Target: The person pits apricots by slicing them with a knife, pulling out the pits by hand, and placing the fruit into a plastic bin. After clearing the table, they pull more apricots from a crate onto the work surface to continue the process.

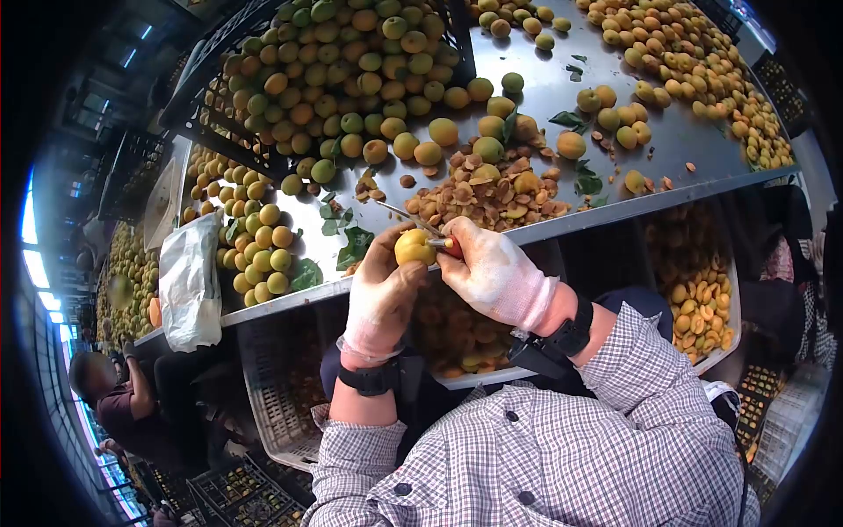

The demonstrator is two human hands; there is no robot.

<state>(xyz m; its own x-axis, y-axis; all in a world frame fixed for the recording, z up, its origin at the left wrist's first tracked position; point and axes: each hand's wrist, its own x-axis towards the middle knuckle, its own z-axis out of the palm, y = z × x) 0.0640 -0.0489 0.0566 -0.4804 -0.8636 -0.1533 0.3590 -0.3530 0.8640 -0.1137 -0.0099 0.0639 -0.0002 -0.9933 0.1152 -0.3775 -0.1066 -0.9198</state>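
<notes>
A yellow apricot (414, 249) is pinched in the fingers of my left hand (379, 299), which wears a stained white glove. My right hand (494, 274), gloved too, grips a small knife (437, 242) by its reddish handle; the thin metal blade lies at the top of the apricot. Both hands are together in front of the metal table's edge. Just beyond them a heap of brown apricot pits and scraps (487, 193) sits on the table. Below the hands, a crate (474, 380) with apricot pieces is partly covered by my wrists.
A black crate (198, 132) tips whole apricots onto the metal table (632, 198). More apricots (685, 61) cover the far right. A white plastic bag (190, 281) hangs over the left edge. At right stands a crate of apricot halves (702, 307). Another person (132, 391) sits at far left.
</notes>
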